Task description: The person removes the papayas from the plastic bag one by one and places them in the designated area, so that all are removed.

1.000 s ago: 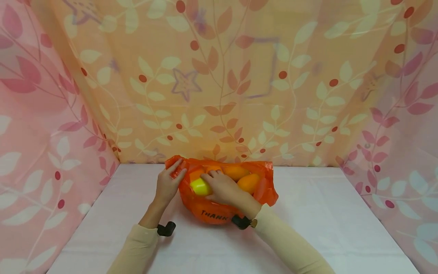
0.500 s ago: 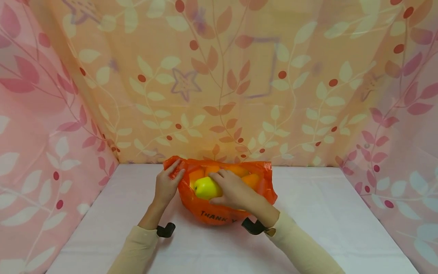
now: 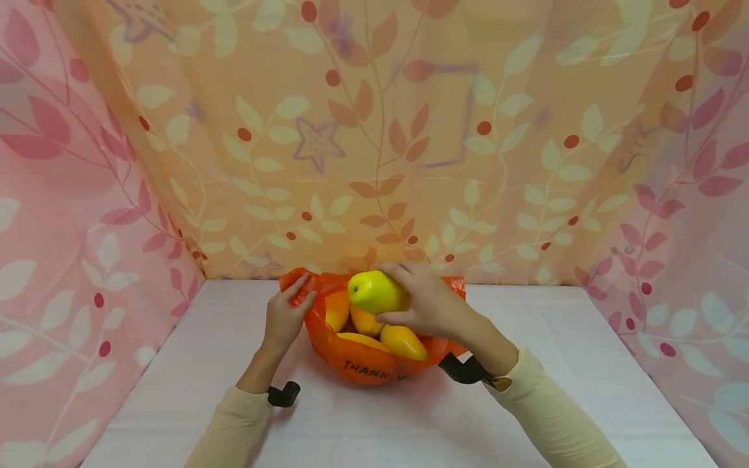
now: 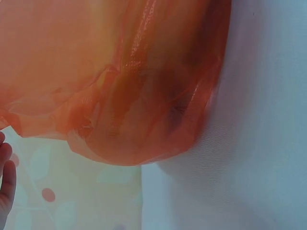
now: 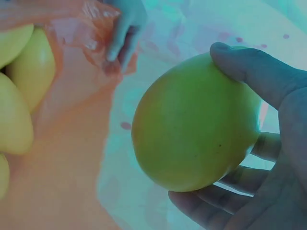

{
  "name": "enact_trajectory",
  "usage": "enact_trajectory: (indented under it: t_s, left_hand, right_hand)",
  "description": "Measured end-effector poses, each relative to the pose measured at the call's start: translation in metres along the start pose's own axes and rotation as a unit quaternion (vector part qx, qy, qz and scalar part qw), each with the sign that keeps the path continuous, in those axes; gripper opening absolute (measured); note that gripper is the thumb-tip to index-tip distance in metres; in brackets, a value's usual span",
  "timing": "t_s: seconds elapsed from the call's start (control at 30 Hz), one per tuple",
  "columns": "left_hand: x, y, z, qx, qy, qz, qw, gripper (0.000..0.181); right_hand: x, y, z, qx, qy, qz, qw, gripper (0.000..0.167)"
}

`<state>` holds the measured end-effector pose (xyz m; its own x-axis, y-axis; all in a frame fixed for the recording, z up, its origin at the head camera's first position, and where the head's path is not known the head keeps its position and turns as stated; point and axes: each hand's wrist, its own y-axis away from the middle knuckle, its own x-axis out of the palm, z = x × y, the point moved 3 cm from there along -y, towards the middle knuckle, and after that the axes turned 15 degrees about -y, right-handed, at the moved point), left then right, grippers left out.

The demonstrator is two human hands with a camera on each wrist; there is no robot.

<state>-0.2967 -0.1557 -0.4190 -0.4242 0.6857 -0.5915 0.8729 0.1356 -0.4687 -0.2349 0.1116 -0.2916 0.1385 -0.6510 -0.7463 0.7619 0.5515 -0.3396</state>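
Observation:
In the head view, my right hand (image 3: 430, 302) grips a yellow-green mango (image 3: 377, 292) above the mouth of an orange plastic bag (image 3: 374, 372). The right wrist view shows the thumb and curled fingers around that mango (image 5: 192, 124), which is apart from the bag. My left hand (image 3: 285, 318) pinches the bag's left rim between fingers and thumb. Inside the bag lie several more mangoes, among them a yellow one (image 3: 404, 342) near the front. In the left wrist view, the bag's side (image 4: 139, 96) fills much of the frame, with a few of my left fingertips (image 4: 6, 177) at the edge.
A white-covered table (image 3: 556, 377) lies under the bag. A flowered curtain (image 3: 374, 195) hangs along its back edge, and pink patterned cloth (image 3: 88, 227) stands at both sides. Black cameras sit on both wrists. Black lettering marks the bag's front.
My right hand has lifted the yellow-green mango up and to the right out of the bag's mouth, uncovering mangoes beneath. My left hand has stayed on the rim.

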Motion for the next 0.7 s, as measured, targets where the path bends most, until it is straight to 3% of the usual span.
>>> enact_trajectory:
  t_s: [0.37, 0.7]
  left_hand:
    - [-0.004, 0.001, -0.001, 0.007, 0.003, -0.015, 0.9999, 0.045]
    - [-0.006, 0.004, -0.002, 0.015, -0.002, -0.022, 0.9996, 0.044]
  right_hand:
    - [-0.053, 0.000, -0.001, -0.029, -0.006, -0.057, 0.9979, 0.070]
    - [-0.095, 0.008, -0.037, -0.006, -0.009, -0.123, 0.9924, 0.069]
